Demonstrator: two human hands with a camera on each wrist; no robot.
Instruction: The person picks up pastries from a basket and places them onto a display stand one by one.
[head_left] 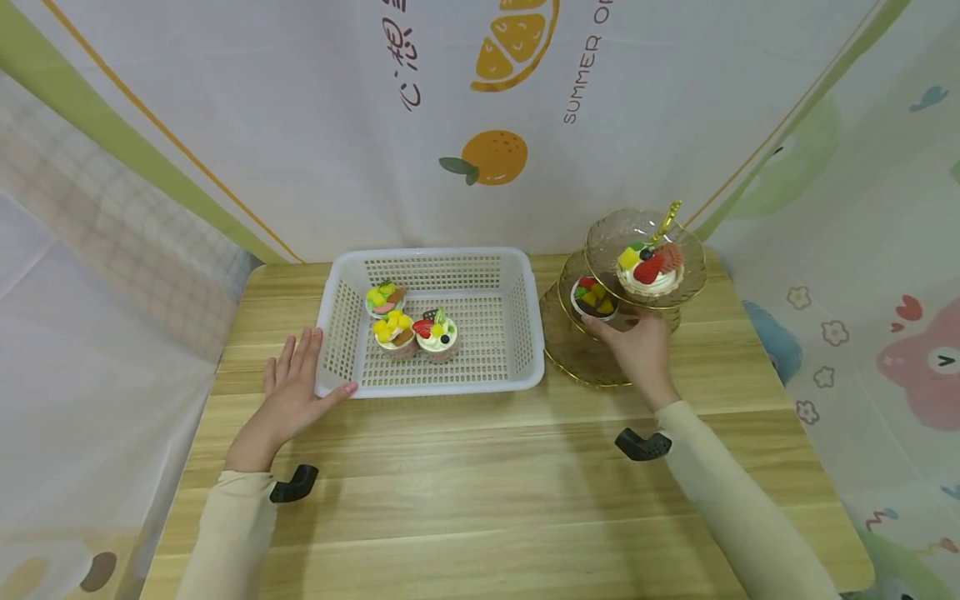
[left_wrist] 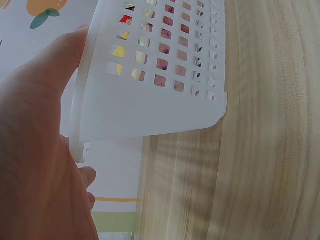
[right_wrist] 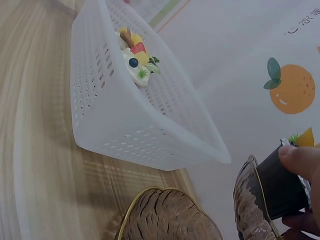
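Head view: a wooden table (head_left: 480, 492) stands before a printed backdrop (head_left: 300, 125), with both sleeved arms reaching onto it.
Left hand: the left hand (head_left: 294, 390) lies flat beside the white basket (head_left: 525, 333), fingers straight, thumb touching the basket's near left corner; it grips nothing.
Left wrist view: the palm (left_wrist: 35, 150) presses along the basket's rim (left_wrist: 80, 100), and coloured shapes show through the holes.
Basket contents: three cupcakes (head_left: 408, 327) with fruit toppings sit together in its left half.
Right hand: the right hand (head_left: 637, 346) is at the middle tier of the tiered glass stand (head_left: 581, 354), its fingers curled round a dark-cupped cupcake (head_left: 594, 298).
Right wrist view: a fingertip (right_wrist: 297, 157) rests on the dark cup's rim, and the cup sits against the gold-edged glass plate; whether its base touches the plate is hard to tell here.
Top tier: a white-cupped cupcake (head_left: 649, 268) with a strawberry sits on the top plate, beside the gold handle (head_left: 666, 221).
Writing: the backdrop reads "SUMMER" (head_left: 581, 79) running upward, next to printed oranges (head_left: 492, 157) and dark Chinese characters (head_left: 401, 58) that are partly cut off.
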